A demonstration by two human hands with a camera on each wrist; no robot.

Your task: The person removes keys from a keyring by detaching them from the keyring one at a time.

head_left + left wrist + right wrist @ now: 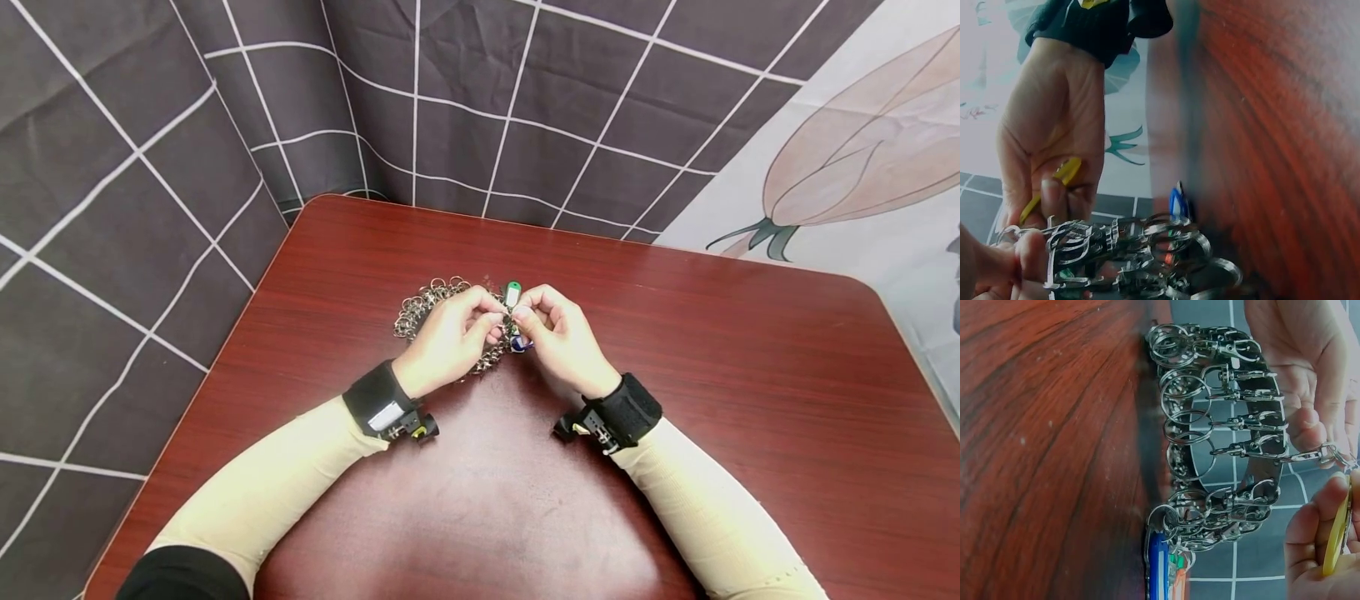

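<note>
A pile of metal key rings with snap clasps (424, 305) lies on the red-brown table (675, 375). Both hands meet just above its right side. My left hand (491, 320) pinches one metal clasp (1325, 454) at the end of the chain of rings (1222, 444). Held against that clasp is a small yellow tag (1337, 535), pinched by my right hand (525, 315). The yellow tag (1067, 171) also shows in the left wrist view, in the right hand (1054, 137). A green tag (512, 293) and a blue tag (521, 342) lie among the rings.
A dark cloth with a white grid (150, 167) hangs behind and left of the table. A pale cloth with a flower print (862, 142) is at the right. Black bands with cameras sit on both wrists. The table's edges curve at the far corners.
</note>
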